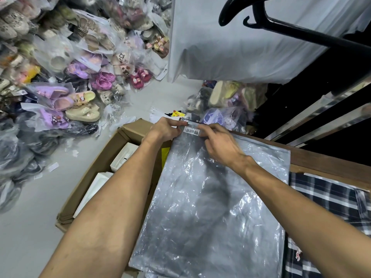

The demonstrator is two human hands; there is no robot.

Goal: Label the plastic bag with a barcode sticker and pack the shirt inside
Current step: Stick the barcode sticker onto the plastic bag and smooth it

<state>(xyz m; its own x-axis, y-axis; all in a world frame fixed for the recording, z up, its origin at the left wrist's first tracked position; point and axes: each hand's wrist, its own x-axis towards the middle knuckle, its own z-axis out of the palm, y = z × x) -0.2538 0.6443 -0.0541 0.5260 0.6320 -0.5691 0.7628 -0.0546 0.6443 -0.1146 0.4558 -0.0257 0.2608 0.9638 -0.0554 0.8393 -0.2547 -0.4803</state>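
A flat, crinkled clear plastic bag (216, 207) lies lengthwise in front of me, its zip end at the far side. A white barcode sticker (192, 131) sits on the bag's far left corner. My left hand (167, 128) pinches that corner just left of the sticker. My right hand (217, 143) rests on the bag with its fingertips pressing the sticker's right end. A dark blue and white plaid shirt (329, 199) lies flat to the right of the bag, partly under it.
An open cardboard box (96, 173) with white boxes inside stands at the left. Bagged sandals (80, 81) are heaped on the floor beyond. A wooden edge (325, 159) runs behind the bag. A black hanger (271, 19) and hanging white plastic (230, 47) are above.
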